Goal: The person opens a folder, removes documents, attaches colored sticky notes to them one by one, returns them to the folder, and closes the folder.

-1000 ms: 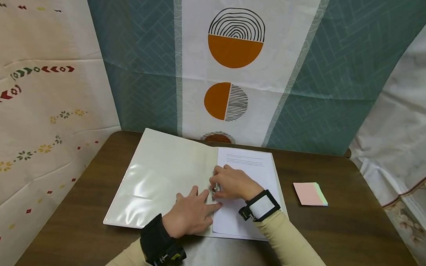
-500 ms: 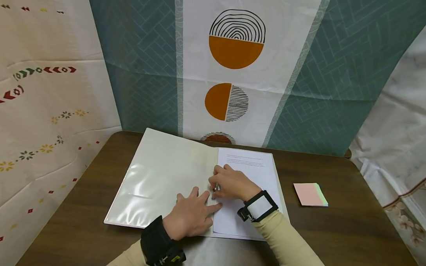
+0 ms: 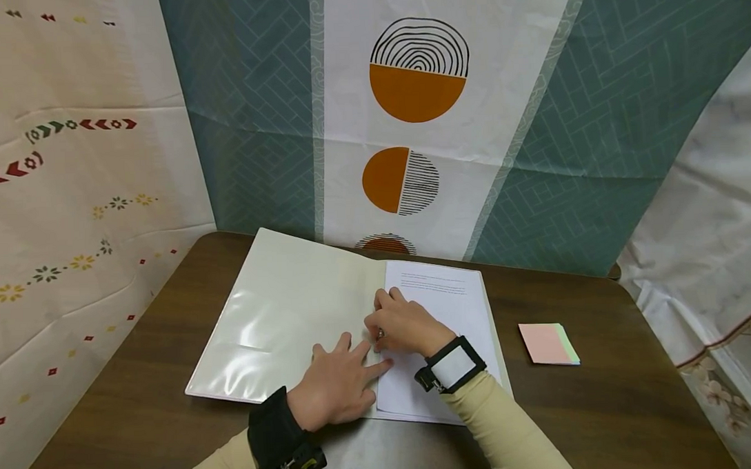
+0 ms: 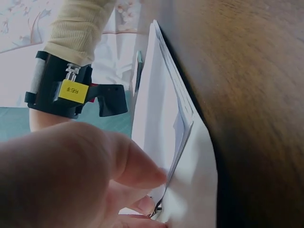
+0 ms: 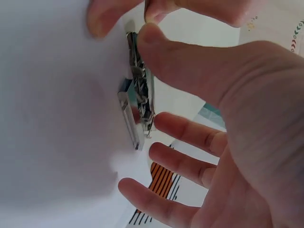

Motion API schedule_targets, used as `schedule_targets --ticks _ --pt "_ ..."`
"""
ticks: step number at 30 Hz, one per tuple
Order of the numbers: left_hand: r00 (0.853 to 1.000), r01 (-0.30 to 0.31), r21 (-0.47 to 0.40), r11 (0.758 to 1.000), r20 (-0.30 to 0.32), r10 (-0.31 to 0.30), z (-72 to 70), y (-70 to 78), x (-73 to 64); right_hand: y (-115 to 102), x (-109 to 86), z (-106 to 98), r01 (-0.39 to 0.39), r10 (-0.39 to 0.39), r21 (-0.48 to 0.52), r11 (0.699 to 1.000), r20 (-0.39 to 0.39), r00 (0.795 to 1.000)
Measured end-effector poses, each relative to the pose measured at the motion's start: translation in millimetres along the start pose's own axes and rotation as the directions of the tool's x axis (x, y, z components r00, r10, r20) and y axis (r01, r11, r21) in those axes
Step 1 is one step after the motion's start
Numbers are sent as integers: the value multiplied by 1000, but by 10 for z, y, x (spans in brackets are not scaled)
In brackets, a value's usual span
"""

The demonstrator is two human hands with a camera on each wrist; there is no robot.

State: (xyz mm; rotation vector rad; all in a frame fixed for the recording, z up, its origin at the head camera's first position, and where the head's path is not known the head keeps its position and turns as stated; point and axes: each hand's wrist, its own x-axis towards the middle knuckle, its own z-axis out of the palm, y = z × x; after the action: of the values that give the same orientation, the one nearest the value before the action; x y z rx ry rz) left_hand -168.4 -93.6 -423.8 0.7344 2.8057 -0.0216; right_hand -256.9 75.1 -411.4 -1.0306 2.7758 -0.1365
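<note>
A white folder (image 3: 309, 292) lies spread on the table, with printed paper sheets (image 3: 442, 377) on its right side. Near the fold is a metal lever clip (image 5: 137, 102), largely covered by fingers in the head view. My right hand (image 3: 406, 324) grips this clip, thumb on its near end in the right wrist view. Just left and nearer, my left hand (image 3: 337, 384) rests with spread fingers on the folder; its index finger reaches onto the sheets' left edge. The left wrist view shows the left thumb (image 4: 147, 171) at the edge of the stacked sheets.
A pad of pink and green sticky notes (image 3: 545, 344) lies to the right of the folder on the brown wooden table (image 3: 593, 406). Patterned cloths (image 3: 254, 128) hang behind the table and at both sides.
My right hand has shifted slightly left, its fingers covering more of the metal clip. The left hand stays nearly in place on the folder.
</note>
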Motion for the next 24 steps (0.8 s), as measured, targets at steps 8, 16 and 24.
schedule_targets --ticks 8,16,24 --pt "1000 -7 -14 1000 -22 7 25 -3 -20 17 25 53 39 -39 -10 999 -8 999" --pt "1000 -5 0 1000 -20 5 20 2 -29 -56 48 40 31 -26 -102 994 48 999" --pt "1000 2 -40 999 -4 -2 1 0 2 -114 38 -11 59 -49 -173 983 59 997"
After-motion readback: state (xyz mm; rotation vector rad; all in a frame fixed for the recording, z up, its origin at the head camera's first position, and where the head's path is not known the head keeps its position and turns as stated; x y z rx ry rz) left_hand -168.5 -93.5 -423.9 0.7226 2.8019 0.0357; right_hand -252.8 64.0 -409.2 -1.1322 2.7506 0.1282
